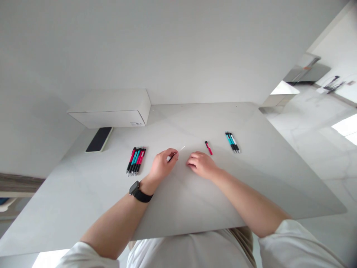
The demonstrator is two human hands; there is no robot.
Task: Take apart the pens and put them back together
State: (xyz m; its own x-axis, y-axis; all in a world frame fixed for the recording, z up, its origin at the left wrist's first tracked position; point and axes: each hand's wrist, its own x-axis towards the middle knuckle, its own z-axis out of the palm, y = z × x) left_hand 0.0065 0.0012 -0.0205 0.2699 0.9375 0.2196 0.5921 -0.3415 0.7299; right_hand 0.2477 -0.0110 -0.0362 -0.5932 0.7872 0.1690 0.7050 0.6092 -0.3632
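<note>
My left hand (163, 163) is closed in a pinch round the dark lower part of a pen (169, 158), with a thin pale refill (181, 148) sticking out toward the upper right. Just right of it, my right hand (202, 164) rests low over the table with bent fingers; its fingertips are turned down, and whatever they hold is hidden. Beyond that hand lies a red pen barrel (209, 149) with a black clip end. Several red and teal pens (136, 160) lie side by side left of my left hand. At the right is a smaller row of teal and white pens (232, 142).
A long white box (111, 118) stands against the wall at the back left. In front of it a dark-screened phone (99, 139) lies on the pale table (178, 212). The table's front edge runs close to my body, and its right edge borders the floor.
</note>
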